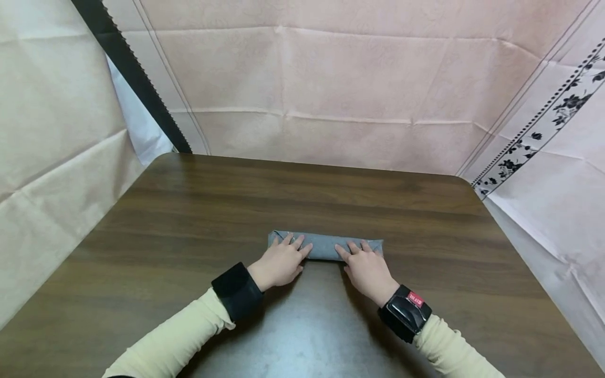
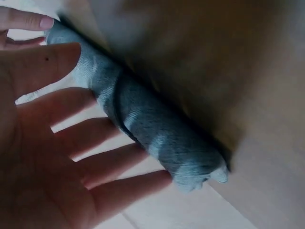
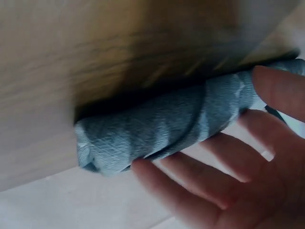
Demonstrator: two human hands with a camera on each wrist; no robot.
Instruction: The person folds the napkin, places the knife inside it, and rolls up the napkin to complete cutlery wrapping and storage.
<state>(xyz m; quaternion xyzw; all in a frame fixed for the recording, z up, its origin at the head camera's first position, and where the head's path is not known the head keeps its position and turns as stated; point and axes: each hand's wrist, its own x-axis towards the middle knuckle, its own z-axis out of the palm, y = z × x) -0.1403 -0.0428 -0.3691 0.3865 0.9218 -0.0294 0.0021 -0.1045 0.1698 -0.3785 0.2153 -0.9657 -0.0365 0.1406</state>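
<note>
A rolled grey-blue cloth (image 1: 326, 245) lies crosswise on the brown table (image 1: 227, 189). My left hand (image 1: 280, 261) rests on its left part with the fingers spread and straight. On the right part lies my right hand (image 1: 371, 270), its fingers likewise stretched out over the roll. In the left wrist view, the fingertips (image 2: 157, 179) touch the side of the cloth roll (image 2: 143, 114), whose end shows loose folds. The right wrist view shows the fingers (image 3: 186, 186) against the cloth (image 3: 162, 124), with a layered edge along the roll.
Beyond the table's far edge hangs a pale pink sheet (image 1: 340, 79) with fold creases. A black strip (image 1: 137, 79) runs down at the left, and a floral border (image 1: 534, 131) lies on the right. Each wrist wears a black band (image 1: 238, 291).
</note>
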